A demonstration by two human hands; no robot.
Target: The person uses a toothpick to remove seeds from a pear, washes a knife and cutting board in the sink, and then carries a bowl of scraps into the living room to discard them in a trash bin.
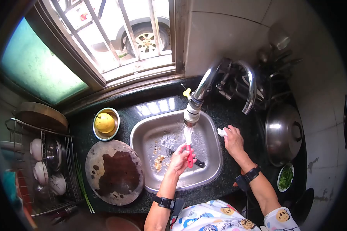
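Observation:
My left hand [178,161] is closed around a red-handled kitchen tool [189,157] over the sink [216,169]. Its upper end sits in the water running from the white tap nozzle [191,114], so its kind is hard to make out. My right hand [234,140], right of the sink rim, pinches a small crumpled white thing [222,132]. A dark object [199,163] lies in the sink behind my left hand, partly hidden. Brownish-yellow scraps [158,163] rest on the sink bottom, left of that hand.
Left of the sink are a round chopping board [135,181], wet in the middle, and a yellow pear [105,123] in a bowl [116,133]. A dish rack [71,154] stands farther left. On the right are a large lidded pan [281,131] and a plate of chopped greens [285,177].

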